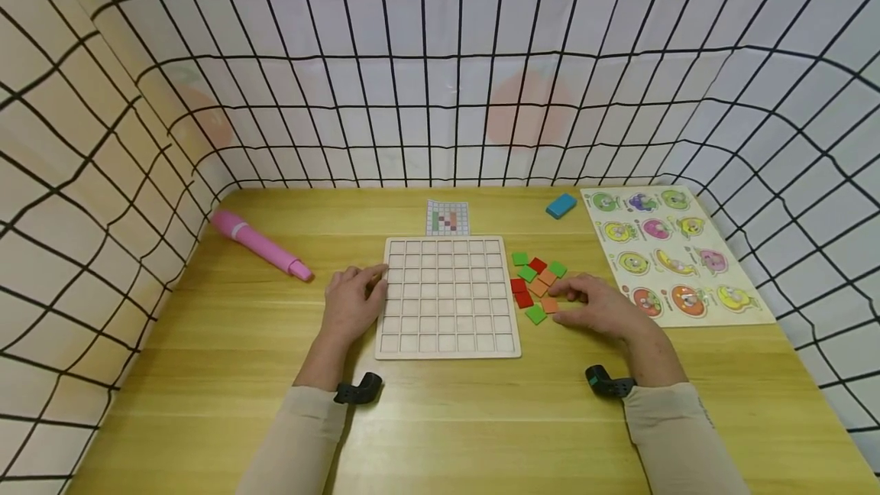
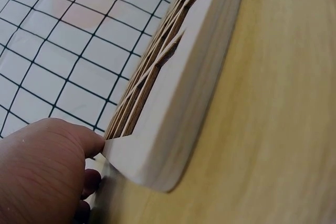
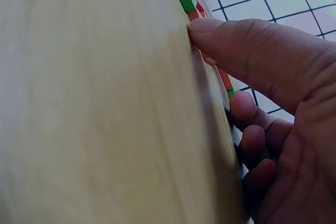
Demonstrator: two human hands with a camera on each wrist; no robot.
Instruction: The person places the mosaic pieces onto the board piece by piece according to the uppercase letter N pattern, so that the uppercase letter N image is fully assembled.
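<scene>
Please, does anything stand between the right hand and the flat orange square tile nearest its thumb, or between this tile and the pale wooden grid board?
Nothing visible blocks the right hand from that orange square tile. Between it and the wooden grid board, a red square tile and a green square tile lie flat.

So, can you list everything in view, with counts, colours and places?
Table: one, yellow wood, underneath
Wall: three sides, white with black grid lines, around the table
Board: one, pale wood with empty cells, centre
Tiles: ten visible (four green, three red, three orange), right of the board
Card: one, white with coloured squares, behind the board
Block: one, blue, back right
Fruit board: one, cream with coloured pictures, far right
Stick: one, pink, back left
Wrist cameras: two, black, one per wrist
Sleeves: two, beige, front
Left grip: one, bare, touching the board's left edge
Right grip: one, bare, beside the tiles
</scene>
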